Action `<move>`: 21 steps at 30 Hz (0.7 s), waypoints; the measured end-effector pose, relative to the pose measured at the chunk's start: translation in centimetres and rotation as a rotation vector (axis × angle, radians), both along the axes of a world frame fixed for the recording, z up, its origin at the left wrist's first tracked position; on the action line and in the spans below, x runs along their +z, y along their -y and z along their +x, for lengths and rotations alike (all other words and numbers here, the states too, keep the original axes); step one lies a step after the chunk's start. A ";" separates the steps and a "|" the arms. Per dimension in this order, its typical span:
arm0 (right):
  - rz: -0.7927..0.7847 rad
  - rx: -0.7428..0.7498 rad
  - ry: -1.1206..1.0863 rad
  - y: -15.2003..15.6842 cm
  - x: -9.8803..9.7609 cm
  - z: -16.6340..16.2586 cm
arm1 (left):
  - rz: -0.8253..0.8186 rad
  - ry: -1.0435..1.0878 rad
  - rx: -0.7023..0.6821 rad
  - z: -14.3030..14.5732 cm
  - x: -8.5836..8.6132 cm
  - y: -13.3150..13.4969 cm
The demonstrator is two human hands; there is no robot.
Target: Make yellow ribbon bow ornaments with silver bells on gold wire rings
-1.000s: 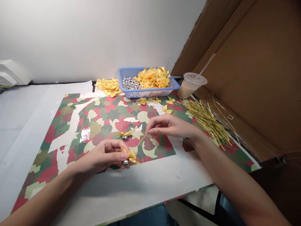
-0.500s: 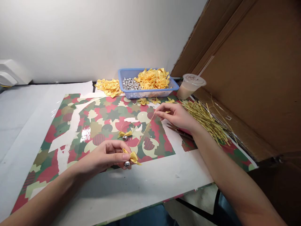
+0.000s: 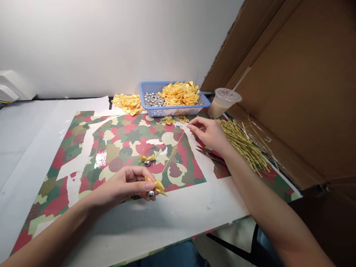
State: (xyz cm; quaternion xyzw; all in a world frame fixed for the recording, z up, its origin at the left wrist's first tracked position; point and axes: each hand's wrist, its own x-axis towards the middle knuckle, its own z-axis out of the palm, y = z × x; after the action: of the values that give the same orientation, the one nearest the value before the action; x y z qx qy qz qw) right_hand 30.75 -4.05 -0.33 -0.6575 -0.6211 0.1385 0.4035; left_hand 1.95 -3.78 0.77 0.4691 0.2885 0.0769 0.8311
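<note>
My left hand is closed, pinching a small yellow ribbon bow with a silver bell just above the patterned paper. A thin gold twist tie lies slanted on the paper between my hands, its lower end near that bow. My right hand hovers low over the paper beside the loose bows, fingers slightly apart and curved, with nothing visible in them. Another bow with a bell lies on the paper above my left hand.
A blue basket at the back holds silver bells and yellow bows; more bows are piled to its left. A lidded cup, a heap of gold ties, red-handled scissors and a cardboard sheet stand at right.
My right hand pulled the gold tie up and to the right, let it drop on the paper, and moved on toward the loose bows. The left hand has hardly moved.
</note>
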 end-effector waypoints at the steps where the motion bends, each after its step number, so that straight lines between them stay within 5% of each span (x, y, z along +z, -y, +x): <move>1: 0.002 -0.003 0.009 0.0 0.0 -0.1 | 0.004 0.000 -0.002 0.0 0.0 0.0; 13: 0.018 -0.005 0.050 0.1 -0.3 0.1 | 0.021 -0.004 0.026 0.0 -0.1 0.1; 21: 0.031 -0.045 0.096 0.0 -0.5 0.1 | 0.078 -0.034 0.161 0.3 -0.1 0.5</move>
State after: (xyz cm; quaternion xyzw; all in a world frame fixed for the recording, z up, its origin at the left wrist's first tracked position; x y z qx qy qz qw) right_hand 30.88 -4.10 -0.87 -0.6708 -0.6269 0.0879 0.3863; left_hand 2.21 -4.25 0.67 0.4776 0.3363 0.1467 0.7983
